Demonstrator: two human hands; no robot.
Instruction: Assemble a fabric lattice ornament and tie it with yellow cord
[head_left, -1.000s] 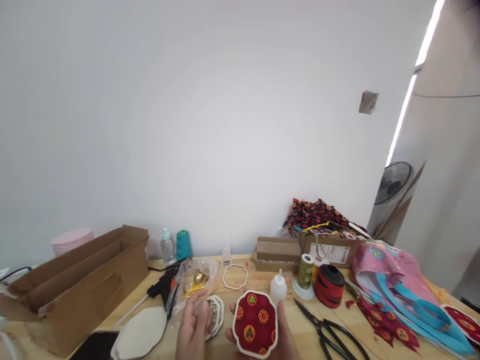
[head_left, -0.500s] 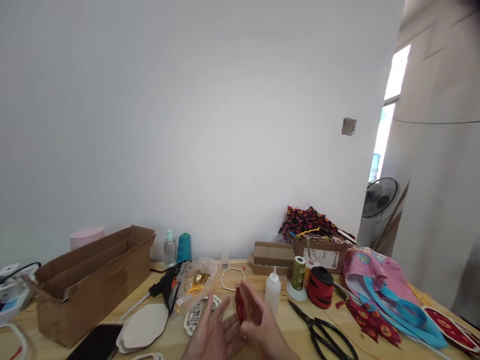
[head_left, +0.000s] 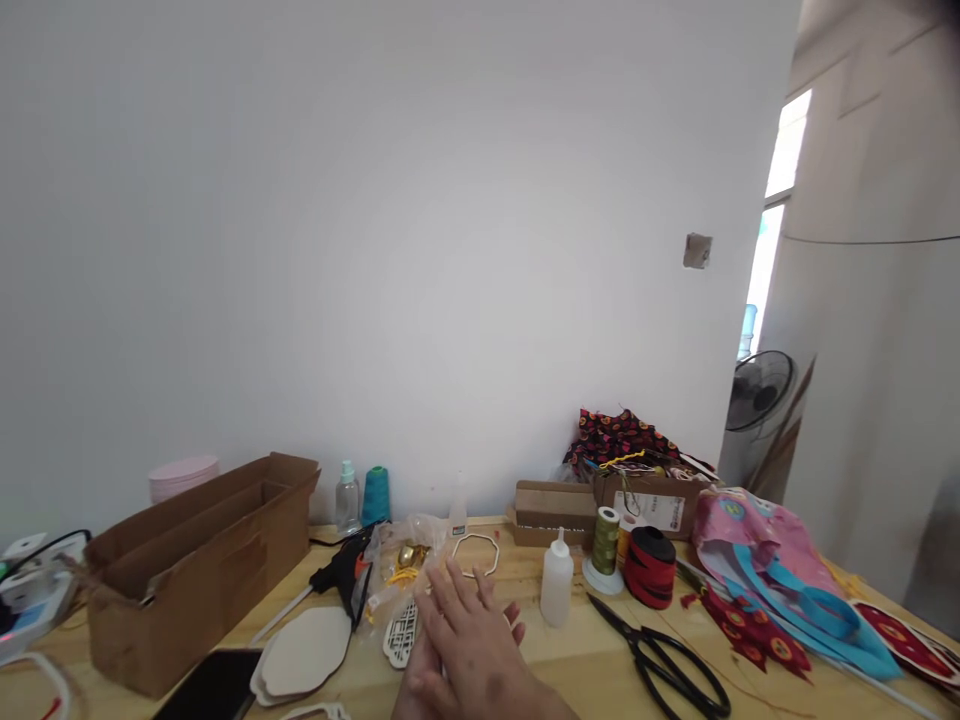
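Note:
My right hand (head_left: 471,640) lies across my left hand (head_left: 417,675) at the near edge of the wooden table (head_left: 559,665), fingers spread. The red fabric-covered piece does not show and may be hidden between my hands. Just beyond my fingers stand a white lattice cutout (head_left: 401,635) and a thin white shaped frame (head_left: 475,555). A clear bag of gold pieces (head_left: 401,562) and a black hot glue gun (head_left: 346,578) are to the left. A white squeeze bottle (head_left: 557,583) stands to the right.
Left of my hands lie beige shaped boards (head_left: 304,652) and a black phone (head_left: 214,685), beside a long cardboard box (head_left: 202,570). To the right are black scissors (head_left: 660,660), thread spools (head_left: 605,545), a red-and-black spool (head_left: 650,567) and a pink bag (head_left: 754,550).
My hands have closed together, with the right now lying over the left. The red fabric-covered piece, held up earlier and later edge-on between them, no longer shows. The view has tilted slightly.

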